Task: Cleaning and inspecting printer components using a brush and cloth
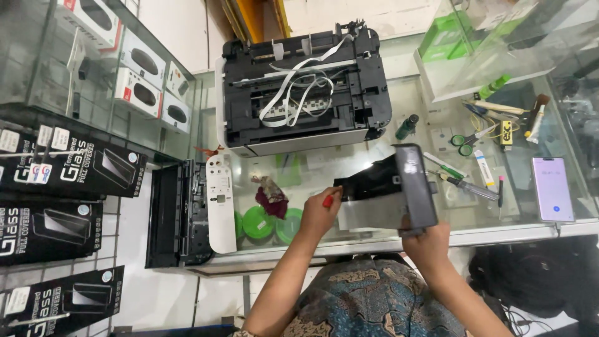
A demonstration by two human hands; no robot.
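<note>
My right hand point(428, 244) grips the lower end of a black and grey printer part point(399, 187), holding it tilted above the glass counter point(399, 106). My left hand point(319, 212) is closed around a small tool with a red handle point(327, 200), its tip against the left side of that part. An opened printer point(302, 87) with loose white ribbon cables lies on the counter behind the hands, its cover off.
A white panel point(219, 203) and a black printer tray point(178, 215) lie at the counter's left. Green round lids point(259, 221) and a dark red cloth point(271, 196) show through the glass. Scissors point(465, 142), pens, a small green bottle point(407, 126) and a phone point(551, 189) sit at right.
</note>
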